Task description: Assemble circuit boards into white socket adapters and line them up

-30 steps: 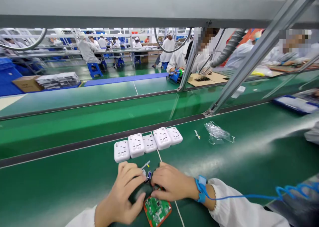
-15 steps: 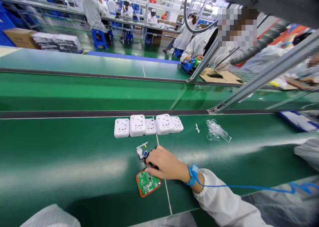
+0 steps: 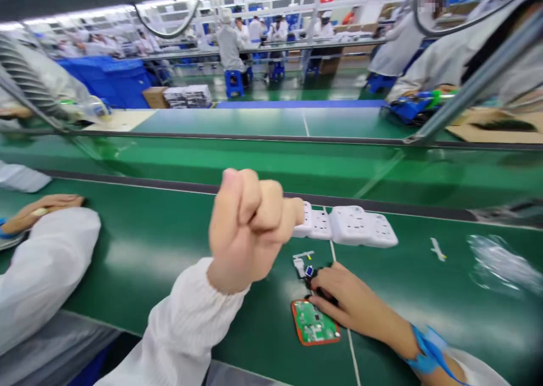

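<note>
Left hand (image 3: 248,228) fisted midair, right hand (image 3: 352,301) touching black component (image 3: 313,282)

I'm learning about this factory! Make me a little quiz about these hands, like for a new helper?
1. True or false: the right hand wears a blue wrist strap.
2. The left hand is: A) raised in a curled fist, B) lying flat, C) holding scissors.
3. Fill the gap: the green circuit board on the green belt has a ____ rim.

Key: 1 true; 2 A; 3 orange.
</note>
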A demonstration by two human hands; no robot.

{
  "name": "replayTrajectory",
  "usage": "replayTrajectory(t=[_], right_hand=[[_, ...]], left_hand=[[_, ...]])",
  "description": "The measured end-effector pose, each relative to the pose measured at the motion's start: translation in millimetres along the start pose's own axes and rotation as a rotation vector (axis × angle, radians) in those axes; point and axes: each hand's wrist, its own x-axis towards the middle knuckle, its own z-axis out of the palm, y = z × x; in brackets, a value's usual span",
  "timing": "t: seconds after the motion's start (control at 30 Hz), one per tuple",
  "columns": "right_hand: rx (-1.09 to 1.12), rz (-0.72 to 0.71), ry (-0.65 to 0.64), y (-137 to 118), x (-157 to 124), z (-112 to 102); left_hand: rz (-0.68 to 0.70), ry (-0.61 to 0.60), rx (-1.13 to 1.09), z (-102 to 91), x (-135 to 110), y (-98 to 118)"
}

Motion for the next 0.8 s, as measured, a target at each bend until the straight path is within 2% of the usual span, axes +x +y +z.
replayTrajectory(t=[0.07,0.1,0.13,0.17,0.23,0.33,0.43,0.57,0.7,0.8], right_hand=[[-0.011,0.007,-0.025,0.7,-0.2,-0.8],[-0.017,0.010,-0.035,0.7,-0.2,-1.2],[-0.020,0.013,-0.046,0.3,-0.3,-1.5],[-0.021,0.018,-0.055,-0.3,-0.3,-1.8],[-0.023,0.034,-0.067,-1.4,-0.2,-2.3],[-0.028,0.051,-0.068,-2.6,-0.2,-3.3],[-0.027,0.043,-0.059,-3.3,-0.4,-4.2],[-0.024,0.030,-0.040,-3.6,0.4,-4.8],[-0.017,0.042,-0.039,-3.7,1.7,-5.4],[-0.004,0.050,-0.036,-4.6,1.8,-6.9]], left_hand=[[-0.165,0.095,-0.660,12.2,14.6,-6.5],[-0.225,0.102,-0.947,16.7,18.8,-9.5],[-0.260,0.089,-1.146,20.2,21.0,-12.2],[-0.266,0.062,-1.221,22.8,21.5,-14.5],[-0.198,-0.023,-1.175,26.1,19.3,-18.7],[-0.105,-0.117,-0.955,28.5,14.9,-23.9],[-0.136,-0.093,-0.834,29.7,13.2,-25.7],[-0.134,-0.098,-0.824,31.5,13.2,-25.0],[-0.058,-0.125,-0.802,34.1,10.8,-26.0],[0.046,-0.199,-0.752,36.4,5.6,-27.1]])
